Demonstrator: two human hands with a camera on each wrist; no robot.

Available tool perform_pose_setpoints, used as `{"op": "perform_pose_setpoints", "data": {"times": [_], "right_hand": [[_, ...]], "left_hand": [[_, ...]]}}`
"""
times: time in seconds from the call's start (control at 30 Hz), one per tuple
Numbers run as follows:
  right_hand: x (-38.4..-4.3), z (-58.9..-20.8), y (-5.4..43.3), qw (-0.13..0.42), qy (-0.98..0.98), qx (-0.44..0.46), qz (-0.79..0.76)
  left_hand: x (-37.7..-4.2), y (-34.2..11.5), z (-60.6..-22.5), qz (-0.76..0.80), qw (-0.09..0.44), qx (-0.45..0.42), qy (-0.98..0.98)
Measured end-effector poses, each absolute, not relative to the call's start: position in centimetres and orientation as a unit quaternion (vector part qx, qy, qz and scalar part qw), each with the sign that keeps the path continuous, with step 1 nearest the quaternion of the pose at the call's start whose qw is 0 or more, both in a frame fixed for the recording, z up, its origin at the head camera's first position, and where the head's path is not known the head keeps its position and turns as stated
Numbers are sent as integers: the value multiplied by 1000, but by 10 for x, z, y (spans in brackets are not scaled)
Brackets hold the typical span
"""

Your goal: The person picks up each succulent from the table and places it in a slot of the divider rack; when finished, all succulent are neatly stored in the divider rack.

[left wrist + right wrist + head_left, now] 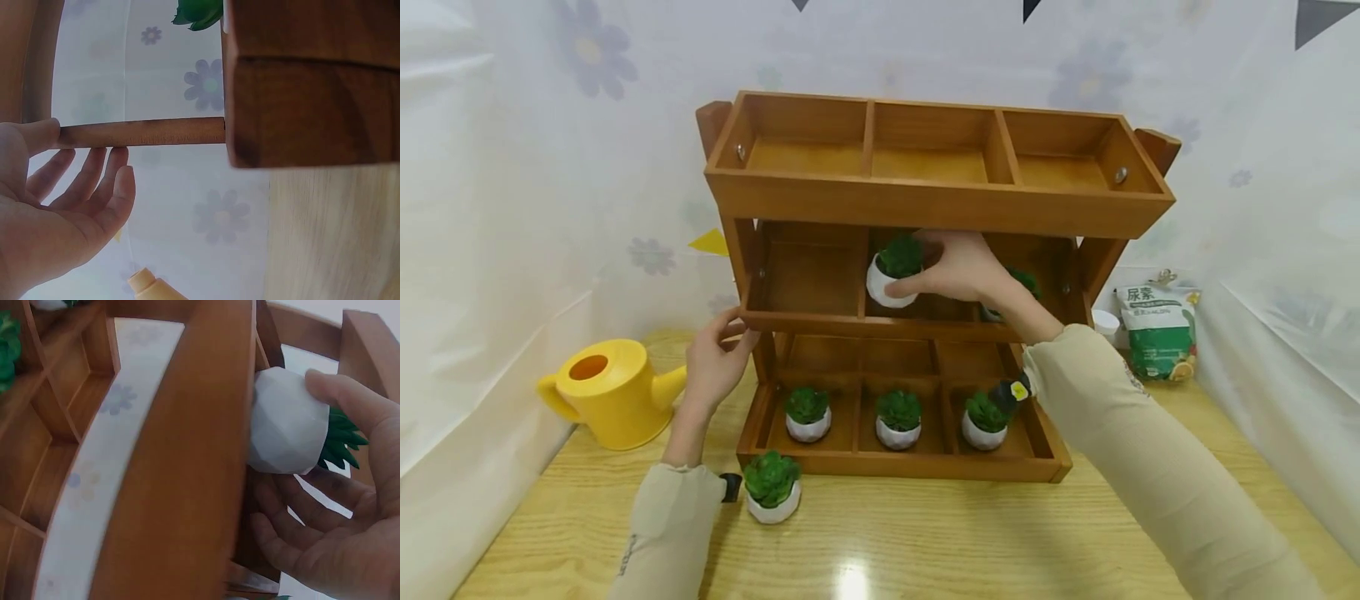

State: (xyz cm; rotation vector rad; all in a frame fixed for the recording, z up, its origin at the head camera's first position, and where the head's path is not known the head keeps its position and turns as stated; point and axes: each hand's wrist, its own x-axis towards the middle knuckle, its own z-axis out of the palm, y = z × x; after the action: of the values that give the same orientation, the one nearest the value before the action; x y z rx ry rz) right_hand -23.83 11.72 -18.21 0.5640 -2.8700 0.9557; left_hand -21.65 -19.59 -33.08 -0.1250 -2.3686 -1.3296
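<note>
My right hand (962,267) holds a small green succulent in a white faceted pot (887,287), in the middle compartment of the wooden rack's (940,207) middle tier. In the right wrist view, the thumb lies against the white pot (287,422), with the fingers around its other side. At the rack's left side, my left hand (718,358) grips a wooden bar (144,132), thumb on one side and fingertips on the other. Another potted succulent (1021,283) sits in the middle tier's right compartment, partly hidden by my right arm.
Three potted succulents stand in the bottom tier, one (898,419) in the centre. Another potted succulent (772,487) stands on the table in front. A yellow watering can (617,400) is at left; a green-white bag (1161,333) and a white-lidded container (1105,322) are at right.
</note>
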Motion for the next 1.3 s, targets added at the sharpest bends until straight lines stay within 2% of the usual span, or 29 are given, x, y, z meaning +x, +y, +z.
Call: {"op": "perform_pose_setpoints", "data": {"times": [0.37,0.6,0.97,1.3], "right_hand": [[-265,-163,113,-56,-944,210,247],[-272,-162,115,-39,-941,257,215],[-273,-167,112,-66,-926,289,236],[-265,-165,116,-88,-936,271,206]], "left_hand": [[-217,-196,-331,-480,206,-48,-851],[-215,-196,-330,-478,212,-46,-851],[-216,-194,-332,-478,214,-45,-851],[-215,-194,-330,-479,212,-43,-851]]}}
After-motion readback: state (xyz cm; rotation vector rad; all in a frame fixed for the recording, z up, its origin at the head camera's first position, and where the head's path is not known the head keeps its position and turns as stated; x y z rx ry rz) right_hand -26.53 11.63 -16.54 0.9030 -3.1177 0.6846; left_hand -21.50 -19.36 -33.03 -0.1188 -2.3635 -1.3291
